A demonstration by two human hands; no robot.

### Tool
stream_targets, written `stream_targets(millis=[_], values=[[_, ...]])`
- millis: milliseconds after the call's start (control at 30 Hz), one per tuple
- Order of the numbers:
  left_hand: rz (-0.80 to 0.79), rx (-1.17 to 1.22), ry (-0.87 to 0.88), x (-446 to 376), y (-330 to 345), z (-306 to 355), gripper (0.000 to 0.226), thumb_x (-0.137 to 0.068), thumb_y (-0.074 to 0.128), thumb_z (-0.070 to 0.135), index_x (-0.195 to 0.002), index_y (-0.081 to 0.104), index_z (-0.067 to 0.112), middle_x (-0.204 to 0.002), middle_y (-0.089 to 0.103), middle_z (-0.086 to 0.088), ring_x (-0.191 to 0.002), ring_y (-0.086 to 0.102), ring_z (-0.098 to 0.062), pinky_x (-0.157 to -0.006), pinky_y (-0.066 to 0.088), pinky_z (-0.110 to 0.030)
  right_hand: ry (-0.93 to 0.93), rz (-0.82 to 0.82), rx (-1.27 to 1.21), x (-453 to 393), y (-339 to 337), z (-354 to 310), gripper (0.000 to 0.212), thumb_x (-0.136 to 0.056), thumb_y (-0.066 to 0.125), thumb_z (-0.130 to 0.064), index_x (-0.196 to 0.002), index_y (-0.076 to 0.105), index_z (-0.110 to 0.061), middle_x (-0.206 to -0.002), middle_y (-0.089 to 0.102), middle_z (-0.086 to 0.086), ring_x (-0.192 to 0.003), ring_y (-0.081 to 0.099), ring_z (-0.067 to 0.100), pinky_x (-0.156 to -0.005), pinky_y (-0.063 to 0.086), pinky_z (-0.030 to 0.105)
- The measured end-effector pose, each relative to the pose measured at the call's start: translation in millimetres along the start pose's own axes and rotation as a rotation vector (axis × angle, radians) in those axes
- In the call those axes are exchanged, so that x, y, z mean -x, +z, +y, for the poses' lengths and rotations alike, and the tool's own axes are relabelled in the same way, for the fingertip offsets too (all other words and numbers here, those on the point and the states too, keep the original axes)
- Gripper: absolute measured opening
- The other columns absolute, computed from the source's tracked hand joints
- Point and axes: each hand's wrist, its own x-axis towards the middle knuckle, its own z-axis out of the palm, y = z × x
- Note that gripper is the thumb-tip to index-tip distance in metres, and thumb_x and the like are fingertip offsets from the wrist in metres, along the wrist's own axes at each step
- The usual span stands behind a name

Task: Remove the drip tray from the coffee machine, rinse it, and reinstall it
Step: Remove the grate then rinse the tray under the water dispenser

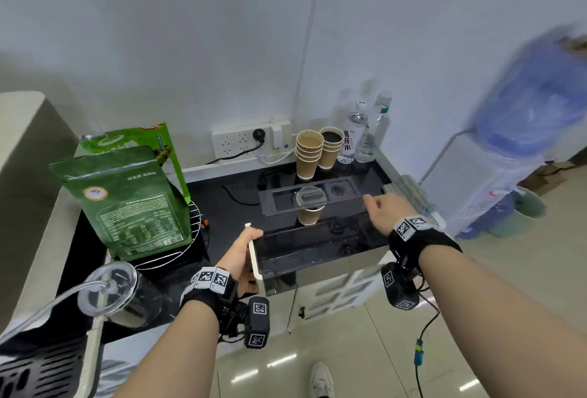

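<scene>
In the head view, the drip tray (317,246) is held out over the front edge of a black countertop (222,204), clear of the coffee machine (44,362), whose slotted black grille is cut off at the lower left corner. The tray is a shallow rectangular trough of glossy black plastic with a white end wall, and droplets can be seen on its wet inner surface. Its white left end is gripped by the left hand (241,258), fingers curled round the rim. The right hand (386,208) is held just above the tray's far right corner with fingers loosely bent, grasping nothing; contact with the tray cannot be made out.

A flat dark cover plate (309,196) with a round opening is seen beyond the tray, and a paper cup (309,216) stands beneath it. Further back, a stack of ribbed paper cups (308,153) is seen beside a single cup (330,146) filled with dark liquid, and two clear water bottles (362,134) stand by the wall. Matte green pouches (133,194) rest on a wire rack (193,223). A clear round lid (108,289) with tubing is seen at lower left. The blue water-dispenser jug (533,96) is blurred at the right edge.
</scene>
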Motion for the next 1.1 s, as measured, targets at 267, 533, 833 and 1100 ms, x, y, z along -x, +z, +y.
stream_targets(millis=[267,533,833,1100], values=[[0.072,0.152,-0.053,-85.9,56.5,34.5,0.067,-0.051,0.078,0.06,-0.097,0.075,0.012,-0.103,0.075,-0.019,-0.097,0.069,-0.038,-0.099,0.054,-0.058,0.276,-0.293,-0.634,-123.0,9.9,60.2,0.069,-0.102,0.031,-0.061,-0.132,0.057,-0.005,-0.128,0.055,0.011,-0.107,0.056,0.031,-0.065,0.061,0.039],[0.244,0.327,-0.109,-124.3,73.0,44.7,0.056,-0.05,0.082,0.06,-0.074,0.078,0.01,-0.093,0.066,-0.016,-0.092,0.06,-0.037,-0.088,0.051,-0.053,0.285,-0.531,-0.721,-221.4,25.5,38.7,0.067,-0.101,0.03,-0.062,-0.136,0.058,-0.012,-0.133,0.063,0.016,-0.121,0.058,0.034,-0.088,0.057,0.048],[0.294,0.596,-0.136,-169.4,24.5,46.6,0.074,-0.038,0.093,0.05,-0.095,0.076,0.004,-0.111,0.067,-0.023,-0.105,0.061,-0.045,-0.106,0.045,-0.056,0.185,-0.665,-0.545,-309.1,81.8,-32.2,0.073,-0.096,0.038,-0.069,-0.137,0.058,-0.012,-0.135,0.061,0.016,-0.117,0.06,0.034,-0.082,0.059,0.041],[0.368,0.839,-0.181,-213.9,33.3,19.2,0.11,-0.05,0.094,0.064,-0.133,0.062,-0.001,-0.147,0.058,-0.02,-0.132,0.056,-0.051,-0.118,0.036,-0.067,0.214,-0.794,-0.417,-363.9,123.9,-48.3,0.058,-0.095,0.044,-0.066,-0.115,0.069,-0.018,-0.115,0.071,0.008,-0.109,0.065,0.029,-0.079,0.057,0.039]])
